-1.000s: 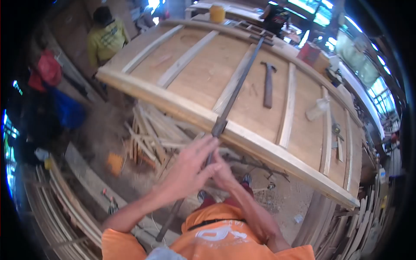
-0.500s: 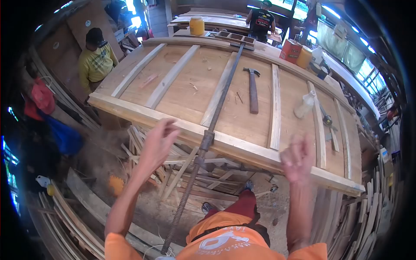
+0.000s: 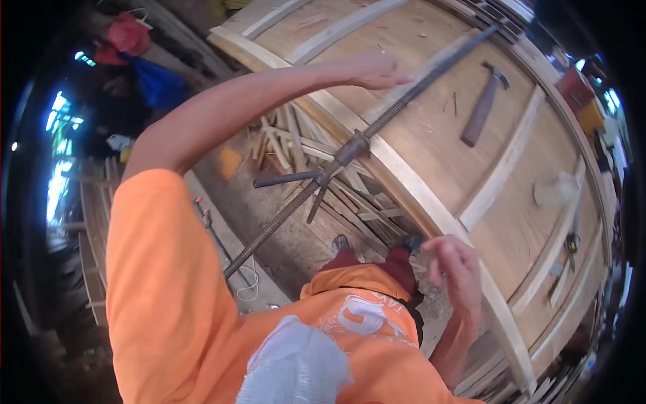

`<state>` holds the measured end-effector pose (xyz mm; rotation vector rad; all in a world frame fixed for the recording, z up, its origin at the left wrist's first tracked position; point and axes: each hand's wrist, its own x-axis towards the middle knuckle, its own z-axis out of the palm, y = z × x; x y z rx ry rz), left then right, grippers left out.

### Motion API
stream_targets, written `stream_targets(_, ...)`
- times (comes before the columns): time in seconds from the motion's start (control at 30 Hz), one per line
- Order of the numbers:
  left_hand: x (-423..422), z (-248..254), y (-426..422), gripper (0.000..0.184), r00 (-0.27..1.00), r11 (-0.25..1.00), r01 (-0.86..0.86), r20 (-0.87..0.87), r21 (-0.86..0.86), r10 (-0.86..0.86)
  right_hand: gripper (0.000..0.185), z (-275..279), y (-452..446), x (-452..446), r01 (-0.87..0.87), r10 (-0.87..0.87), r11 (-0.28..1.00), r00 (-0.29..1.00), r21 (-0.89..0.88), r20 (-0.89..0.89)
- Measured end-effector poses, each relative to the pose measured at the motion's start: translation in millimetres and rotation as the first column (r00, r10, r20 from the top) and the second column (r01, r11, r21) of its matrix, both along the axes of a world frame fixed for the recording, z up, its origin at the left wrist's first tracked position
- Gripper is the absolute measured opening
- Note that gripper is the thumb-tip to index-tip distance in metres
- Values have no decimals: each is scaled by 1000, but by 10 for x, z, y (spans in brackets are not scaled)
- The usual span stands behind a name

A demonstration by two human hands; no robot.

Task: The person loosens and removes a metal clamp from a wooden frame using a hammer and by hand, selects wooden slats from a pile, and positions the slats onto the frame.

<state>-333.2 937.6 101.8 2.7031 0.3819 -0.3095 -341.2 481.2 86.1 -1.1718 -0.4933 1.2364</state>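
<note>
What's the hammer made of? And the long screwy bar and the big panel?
Hammer: head probably metal, dark and slightly shiny; handle perhaps wood, brown and smooth-looking. Long screwy bar: probably steel, dark and dull, with screw threads. Big panel: looks like bare wood, pale tan, with streaks on its strips.

On one wooden panel (image 3: 431, 145), six cross slats (image 3: 503, 159) can be counted, with one hammer (image 3: 482, 113) seen at upper right and one bottle (image 3: 557, 191) at right. One clamp (image 3: 352, 148) is shown across the centre; two hands (image 3: 461, 273) and two shoes (image 3: 341, 244) are counted.
</note>
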Motion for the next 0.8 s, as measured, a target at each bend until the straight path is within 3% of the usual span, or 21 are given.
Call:
stream_targets(0.07,119,-124,-254,69,998,998,-19,66,-61,23,40,-71,271,-9,-177,193,977,972,-121,132)
stream_targets(0.13,190,-314,-457,68,991,990,2,134,-138,17,40,-224,571,-94,-230,246,965,959,-126,137)
stream_targets(0.2,225,-463,-661,61,962,938,-189,138,-290,237,44,-431,820,-217,-232,249,967,948,-106,196)
stream_targets(0.23,159,-400,-803,52,914,816,-261,140,-517,381,49,-487,930,-292,-253,279,958,927,-132,250)
stream_targets(0.27,126,-477,-829,50,888,814,-233,224,-532,401,56,-552,1070,-354,-260,297,953,900,-153,319)
stream_targets(0.33,198,-596,-780,47,847,840,-203,339,-504,409,71,-992,1288,-666,-248,241,969,931,-12,275)
stream_targets(0.4,215,-574,-833,45,828,841,-233,354,-488,435,83,-974,1439,-813,-398,391,917,910,26,141)
stream_targets(0.47,244,-628,-827,43,820,796,-278,299,-538,488,86,-917,1487,-1053,-230,212,957,970,179,118)
stream_targets(0.53,350,-526,-816,42,836,777,-283,253,-563,487,82,-730,1555,-1005,-205,183,952,976,227,115)
stream_targets(0.6,264,-334,-867,41,818,563,-360,39,-744,574,79,-569,1564,-1043,-201,187,946,979,254,75)
stream_targets(0.67,333,-247,-878,41,834,541,-338,21,-770,552,68,-472,1633,-983,-326,347,885,938,333,-1)
stream_targets(0.7,331,-230,-853,41,841,521,-319,17,-792,541,63,-433,1672,-1019,-358,389,891,919,280,-61)
stream_targets(0.8,359,-172,-853,40,838,573,-277,98,-771,537,61,-238,1606,-1053,-368,378,908,926,199,-9)
